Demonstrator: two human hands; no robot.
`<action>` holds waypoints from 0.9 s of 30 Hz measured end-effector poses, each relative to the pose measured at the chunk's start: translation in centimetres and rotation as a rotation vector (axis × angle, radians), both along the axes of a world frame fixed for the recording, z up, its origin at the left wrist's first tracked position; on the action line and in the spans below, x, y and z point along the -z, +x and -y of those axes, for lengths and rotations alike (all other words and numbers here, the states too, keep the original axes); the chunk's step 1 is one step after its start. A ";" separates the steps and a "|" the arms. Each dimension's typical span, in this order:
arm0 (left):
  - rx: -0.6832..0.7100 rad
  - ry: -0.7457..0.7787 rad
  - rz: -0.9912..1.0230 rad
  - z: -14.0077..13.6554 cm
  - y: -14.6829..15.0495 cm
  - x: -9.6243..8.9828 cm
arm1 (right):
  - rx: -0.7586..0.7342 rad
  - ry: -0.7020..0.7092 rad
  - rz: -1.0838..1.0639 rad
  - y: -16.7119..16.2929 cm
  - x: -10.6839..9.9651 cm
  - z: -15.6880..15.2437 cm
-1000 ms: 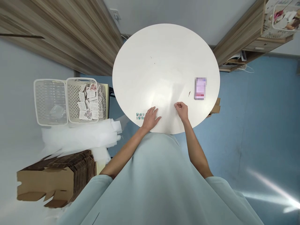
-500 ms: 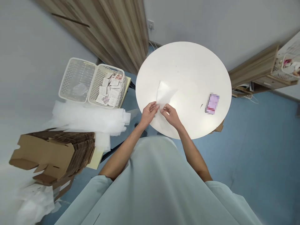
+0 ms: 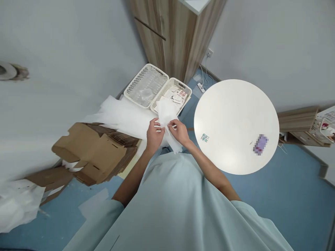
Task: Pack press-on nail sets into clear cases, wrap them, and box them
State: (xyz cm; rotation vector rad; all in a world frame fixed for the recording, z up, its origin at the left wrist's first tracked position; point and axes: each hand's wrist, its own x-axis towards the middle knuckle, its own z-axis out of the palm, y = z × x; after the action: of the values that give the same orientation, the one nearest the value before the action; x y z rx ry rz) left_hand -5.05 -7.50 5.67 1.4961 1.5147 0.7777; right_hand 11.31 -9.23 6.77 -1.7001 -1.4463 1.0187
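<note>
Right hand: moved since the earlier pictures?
Yes. Judged against the round white table, the right hand has moved left: earlier over it, now beyond its left edge, at a white sheet.

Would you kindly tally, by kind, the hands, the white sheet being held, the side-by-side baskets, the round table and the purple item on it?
Hands (left hand, right hand): 2
White sheet: 1
Baskets (left basket, right basket): 2
Round table: 1
Purple item: 1
Total: 7
</note>
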 end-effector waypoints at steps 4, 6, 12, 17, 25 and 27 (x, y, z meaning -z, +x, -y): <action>0.008 0.061 -0.192 -1.6 -6.4 0.1 | -0.151 -0.027 0.127 -6.6 1.6 -3.5; 0.030 0.057 -0.295 -2.3 -9.0 0.6 | -0.223 -0.050 0.195 -9.3 2.3 -5.1; 0.098 0.050 -0.531 -4.7 -12.7 1.6 | -0.392 -0.106 0.353 -14.5 4.3 -8.7; 0.119 0.184 -0.490 -10.0 -12.2 1.7 | -0.382 -0.116 0.458 -15.3 4.5 -9.9; 0.380 0.210 -0.444 -23.2 -7.4 5.3 | -0.241 -0.058 0.423 -10.8 1.1 -8.7; 0.464 0.180 -0.496 -25.1 -6.2 6.1 | -0.185 -0.059 0.406 -9.3 0.2 -7.7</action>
State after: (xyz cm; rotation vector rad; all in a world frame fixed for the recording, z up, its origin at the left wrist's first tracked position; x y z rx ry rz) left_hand -11.27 17.63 -0.44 2.1894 1.3694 0.2794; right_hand 2.02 -1.48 6.62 -1.9222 -1.8754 0.8467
